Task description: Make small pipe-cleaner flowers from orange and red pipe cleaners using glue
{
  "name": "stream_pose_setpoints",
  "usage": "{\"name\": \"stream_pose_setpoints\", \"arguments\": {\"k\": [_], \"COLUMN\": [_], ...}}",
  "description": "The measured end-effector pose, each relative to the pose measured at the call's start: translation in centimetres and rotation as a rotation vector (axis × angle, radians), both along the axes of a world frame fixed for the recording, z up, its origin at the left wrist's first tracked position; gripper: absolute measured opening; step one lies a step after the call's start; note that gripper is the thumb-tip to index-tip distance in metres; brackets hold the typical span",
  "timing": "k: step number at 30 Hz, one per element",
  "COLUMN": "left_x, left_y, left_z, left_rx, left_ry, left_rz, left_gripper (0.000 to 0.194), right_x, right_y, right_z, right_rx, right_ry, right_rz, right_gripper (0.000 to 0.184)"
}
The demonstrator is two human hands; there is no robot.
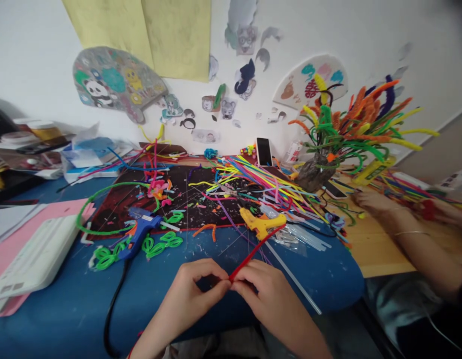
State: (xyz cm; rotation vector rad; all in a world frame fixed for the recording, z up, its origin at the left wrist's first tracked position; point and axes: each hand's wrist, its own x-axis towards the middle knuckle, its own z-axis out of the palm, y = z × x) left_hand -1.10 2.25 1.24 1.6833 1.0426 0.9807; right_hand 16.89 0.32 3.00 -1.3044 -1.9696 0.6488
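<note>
A red pipe cleaner (255,249) is pinched near its lower end between both hands, its longer part slanting up to the right. My left hand (201,286) is closed, thumb and forefinger meeting on it. Fingertips touching the left ones, my right hand (263,289) grips it too. Just beyond its tip lies a yellow glue gun (261,223). To the left is a blue glue gun (139,232) with green looped pipe-cleaner shapes (161,243) beside it. A clear glue stick (294,279) lies to the right of my hands.
A dark mat (171,199) bears scraps and a heap of coloured pipe cleaners (249,179). A vase of fuzzy stems (317,169) stands at right, near a co-worker's arm (406,224). At left are a white box (36,254) and a black cord (116,304).
</note>
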Motion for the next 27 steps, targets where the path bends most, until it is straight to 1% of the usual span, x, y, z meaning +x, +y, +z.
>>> {"name": "stream_pose_setpoints", "arguments": {"k": [2, 6, 9, 12, 14, 16, 19, 22, 24, 25, 27], "left_x": [0.2, 1.3, 2.2, 2.5, 2.1, 1.4, 0.4, -0.2, -0.3, -0.3, -0.4], "left_y": [-0.1, -0.5, -1.0, -1.2, -1.1, -0.8, -0.2, 0.2, 0.4, 0.4, 0.4], "left_z": [-0.1, -1.3, -2.3, -2.8, -2.7, -2.4, -1.8, -1.2, -0.8, -0.6, -0.2], "left_rx": [-0.068, -0.238, -0.351, -0.418, -0.388, -0.312, -0.178, -0.05, 0.007, 0.015, -0.007], "left_ry": [-0.072, -0.386, -0.566, -0.629, -0.59, -0.504, -0.323, -0.13, -0.048, -0.022, 0.003], "left_rz": [0.041, 0.188, 0.272, 0.282, 0.257, 0.212, 0.13, 0.079, 0.076, 0.078, 0.076], "left_gripper": [0.012, 0.017, 0.021, 0.024, 0.022, 0.018, 0.011, 0.012, 0.016, 0.018, 0.019], "right_x": [-0.4, -1.7, -2.6, -2.8, -2.6, -2.2, -1.7, -1.5, -1.4, -1.3, -1.0], "right_y": [-0.1, -0.2, -0.4, -0.5, -0.5, -0.4, -0.3, -0.2, 0.0, 0.0, 0.2], "right_z": [-0.3, -1.3, -2.2, -2.6, -2.4, -2.1, -1.4, -1.0, -1.1, -1.1, -1.2], "right_rx": [-0.033, -0.085, -0.123, -0.177, -0.186, -0.184, -0.149, -0.072, 0.004, 0.068, 0.27], "right_ry": [0.084, 0.358, 0.533, 0.598, 0.571, 0.5, 0.363, 0.197, 0.076, 0.035, 0.008], "right_rz": [-0.028, -0.093, -0.149, -0.146, -0.129, -0.111, -0.077, -0.091, -0.077, -0.051, 0.027], "right_gripper": [0.012, 0.004, 0.011, 0.015, 0.016, 0.015, 0.015, 0.013, 0.013, 0.013, 0.011]}}
